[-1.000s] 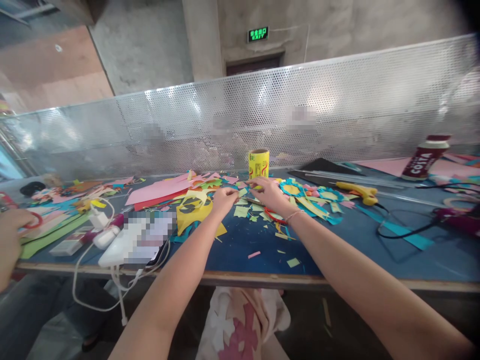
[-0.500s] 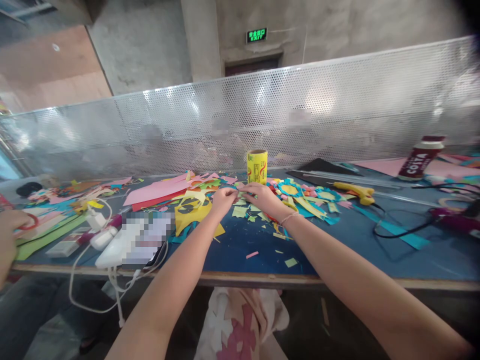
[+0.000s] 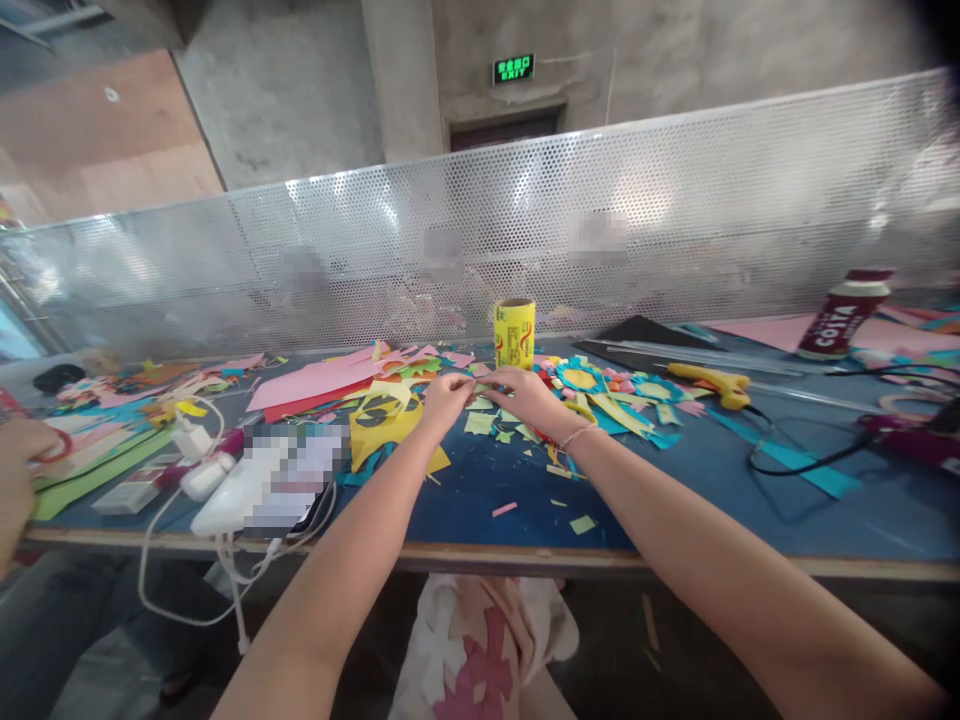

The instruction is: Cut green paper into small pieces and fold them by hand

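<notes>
My left hand [image 3: 448, 397] and my right hand [image 3: 517, 390] meet over the middle of the table, fingertips pinched close together. Between them shows a sliver of what looks like a small piece of light green paper, mostly hidden by the fingers. Light green paper scraps [image 3: 478, 424] lie just below the hands. Beside my left hand is a yellow paper sheet [image 3: 384, 432] with holes cut out. To the right of my right hand, blue and yellow paper flowers [image 3: 581, 376] sit among colourful cuttings. A yellow cardboard tube [image 3: 514, 335] stands upright behind the hands.
At right are a yellow glue gun [image 3: 709, 384] with a black cord, clear sticks [image 3: 675, 357] and a dark red bottle [image 3: 844, 315]. At left lie pink paper [image 3: 319, 385], a white power bank [image 3: 238, 490] with cables and another person's hand [image 3: 26, 450]. A perforated metal screen [image 3: 375, 260] stands behind.
My hands stay almost in place, the fingertips still together with only a slight shift. The other person's hand at the far left has moved a little.
</notes>
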`<state>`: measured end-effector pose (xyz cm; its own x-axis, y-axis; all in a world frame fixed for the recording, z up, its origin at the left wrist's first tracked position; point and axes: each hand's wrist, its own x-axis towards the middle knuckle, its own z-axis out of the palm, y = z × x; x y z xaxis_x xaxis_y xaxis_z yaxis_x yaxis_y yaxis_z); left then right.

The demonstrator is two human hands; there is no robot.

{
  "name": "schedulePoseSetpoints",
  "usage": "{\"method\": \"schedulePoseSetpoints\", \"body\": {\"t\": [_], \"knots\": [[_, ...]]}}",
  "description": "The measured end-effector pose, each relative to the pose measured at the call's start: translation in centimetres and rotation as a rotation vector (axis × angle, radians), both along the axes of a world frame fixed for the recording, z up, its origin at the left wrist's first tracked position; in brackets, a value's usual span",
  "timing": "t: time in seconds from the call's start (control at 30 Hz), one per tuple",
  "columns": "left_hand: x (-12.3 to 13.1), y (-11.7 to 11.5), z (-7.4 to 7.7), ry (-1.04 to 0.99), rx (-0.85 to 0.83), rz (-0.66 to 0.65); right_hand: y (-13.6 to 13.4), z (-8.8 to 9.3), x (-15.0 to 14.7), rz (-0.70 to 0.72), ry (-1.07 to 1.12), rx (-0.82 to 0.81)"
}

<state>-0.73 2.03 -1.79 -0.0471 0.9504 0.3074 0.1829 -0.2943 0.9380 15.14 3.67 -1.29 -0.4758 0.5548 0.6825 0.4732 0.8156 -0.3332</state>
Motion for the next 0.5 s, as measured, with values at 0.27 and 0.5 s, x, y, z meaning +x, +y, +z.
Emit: {"method": "schedulePoseSetpoints", "body": {"t": [0.27,0.5], "knots": [[-0.12,0.27,-0.19,0.061,0.037,0.000,-0.42,0.32,0.00,-0.024,0.029,-0.124],[-0.11,0.01,0.12,0.111,0.064,0.009,-0.66,0.39,-0.01,-0.009,0.072,-0.148]]}}
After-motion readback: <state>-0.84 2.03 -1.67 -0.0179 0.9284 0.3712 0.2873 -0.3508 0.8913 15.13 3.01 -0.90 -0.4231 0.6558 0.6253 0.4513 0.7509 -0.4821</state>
